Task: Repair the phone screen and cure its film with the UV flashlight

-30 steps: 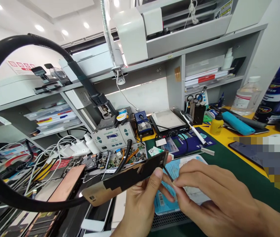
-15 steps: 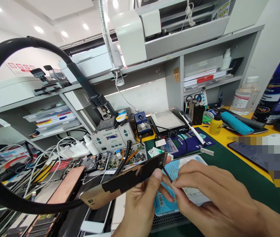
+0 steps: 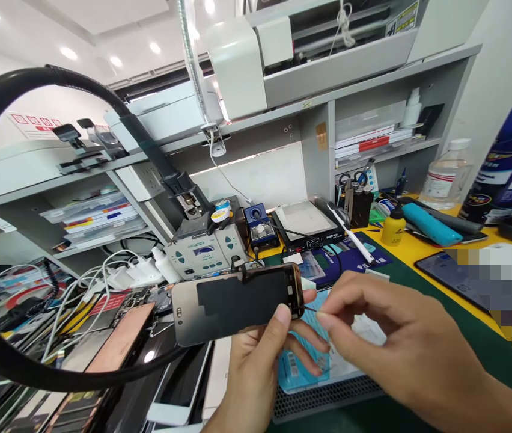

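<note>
A phone screen panel [image 3: 238, 307], its grey and black back facing me, is held up nearly level above the bench. My left hand [image 3: 260, 355] grips its right end, the thumb on the lower edge and other fingers behind or spread below. Close by on the right, my right hand [image 3: 382, 337] pinches a thin dark strip [image 3: 310, 308] between thumb and forefinger. The strip reaches the panel's right end; whether it is joined there I cannot tell. Under both hands lies a blue and white packet [image 3: 301, 367].
A thick black hose [image 3: 53, 385] loops across the left side. Phone panels [image 3: 121, 337] cover the left bench. Behind stand a grey control unit [image 3: 204, 252] and a white pen-like tool [image 3: 350, 234]. A yellow bottle [image 3: 393, 228] and a phone [image 3: 449, 279] are at right.
The panel has turned so its back faces me more fully and sits more level. My right hand has shifted slightly right and up, with the strip now more level.
</note>
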`<action>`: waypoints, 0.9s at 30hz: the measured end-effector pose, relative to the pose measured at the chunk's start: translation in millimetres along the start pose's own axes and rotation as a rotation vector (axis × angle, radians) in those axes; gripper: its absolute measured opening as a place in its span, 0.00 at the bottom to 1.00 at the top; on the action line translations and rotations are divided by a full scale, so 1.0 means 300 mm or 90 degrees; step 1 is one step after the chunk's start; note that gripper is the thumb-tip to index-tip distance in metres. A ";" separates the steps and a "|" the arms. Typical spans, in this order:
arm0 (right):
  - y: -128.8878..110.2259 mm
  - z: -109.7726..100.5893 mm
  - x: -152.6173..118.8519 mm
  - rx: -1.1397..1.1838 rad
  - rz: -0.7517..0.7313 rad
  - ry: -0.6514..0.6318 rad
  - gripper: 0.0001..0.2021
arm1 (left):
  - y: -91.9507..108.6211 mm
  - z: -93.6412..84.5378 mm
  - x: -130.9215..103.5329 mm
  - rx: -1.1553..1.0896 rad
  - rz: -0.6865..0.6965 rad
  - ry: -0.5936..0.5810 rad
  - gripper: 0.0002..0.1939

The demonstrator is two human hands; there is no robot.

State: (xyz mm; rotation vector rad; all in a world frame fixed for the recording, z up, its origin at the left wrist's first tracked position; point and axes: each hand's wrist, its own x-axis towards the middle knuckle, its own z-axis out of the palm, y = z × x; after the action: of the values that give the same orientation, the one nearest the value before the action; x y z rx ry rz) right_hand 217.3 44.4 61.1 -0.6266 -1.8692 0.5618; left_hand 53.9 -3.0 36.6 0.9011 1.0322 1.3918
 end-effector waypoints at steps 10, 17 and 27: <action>0.026 -0.024 0.015 0.108 0.171 -0.034 0.07 | 0.015 -0.005 0.001 -0.016 -0.022 -0.024 0.23; 0.048 -0.026 0.000 0.062 0.185 -0.142 0.07 | 0.012 -0.013 0.007 -0.067 -0.039 -0.066 0.20; 0.061 -0.018 -0.015 0.027 0.114 -0.127 0.04 | 0.011 -0.013 -0.002 -0.029 -0.055 -0.073 0.25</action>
State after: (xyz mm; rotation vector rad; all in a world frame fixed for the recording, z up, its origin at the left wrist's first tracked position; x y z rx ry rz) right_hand 226.9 55.6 48.3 -0.7377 -1.9920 0.8038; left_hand 49.3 -3.8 38.6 0.8831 0.9389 1.2726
